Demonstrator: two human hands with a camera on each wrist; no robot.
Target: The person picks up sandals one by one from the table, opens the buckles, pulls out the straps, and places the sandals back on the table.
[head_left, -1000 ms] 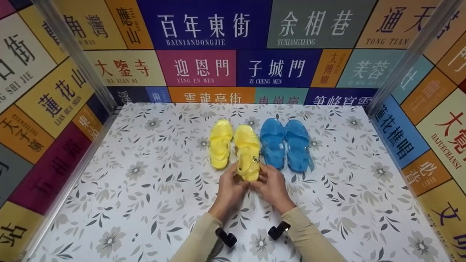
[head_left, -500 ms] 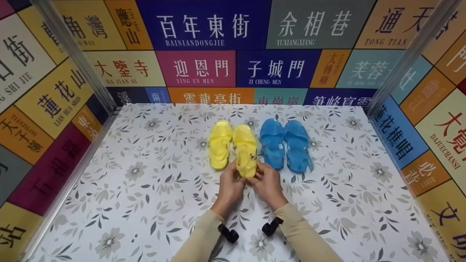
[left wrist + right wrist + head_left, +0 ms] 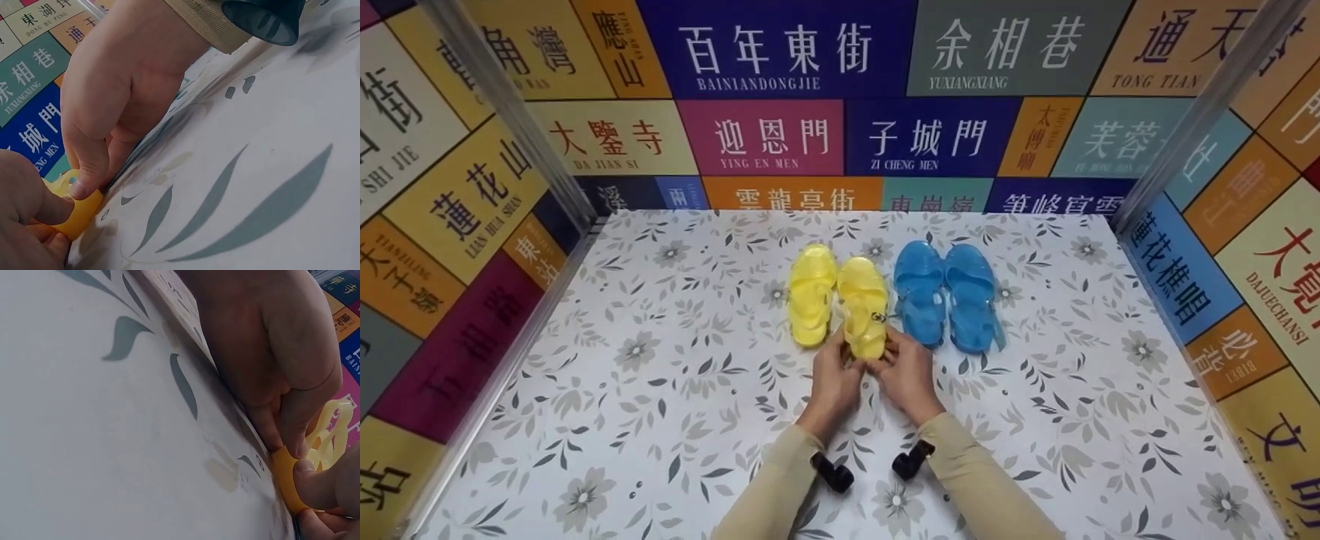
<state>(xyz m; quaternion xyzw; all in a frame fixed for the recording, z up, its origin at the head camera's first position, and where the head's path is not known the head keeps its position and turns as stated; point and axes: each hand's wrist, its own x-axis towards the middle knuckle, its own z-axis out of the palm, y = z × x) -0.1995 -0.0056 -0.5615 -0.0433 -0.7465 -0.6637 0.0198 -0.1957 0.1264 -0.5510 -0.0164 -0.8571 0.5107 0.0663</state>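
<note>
In the head view, a yellow jelly sandal (image 3: 862, 280) lies toe-away on the table, held at its heel by both hands. My left hand (image 3: 834, 386) pinches the heel's left side, and my right hand (image 3: 910, 381) pinches the right side. Both wrist views show thumbs on the rounded yellow heel (image 3: 84, 216), with the other fingers low against the tabletop and partly hidden. A matching yellow sandal (image 3: 811, 271) lies just to the left, its front close to the held one.
Right of the held sandal lie two blue jelly sandals, one (image 3: 919, 262) beside the other (image 3: 970, 270). A white floral cloth (image 3: 660, 420) covers the table. Walls of coloured sign panels (image 3: 761, 139) stand at the back and sides. Each wrist carries a black camera (image 3: 832, 472).
The held yellow sandal and both hands have moved slightly away and to the left, and its heel has come down toward the table. The other sandals stay in place.
</note>
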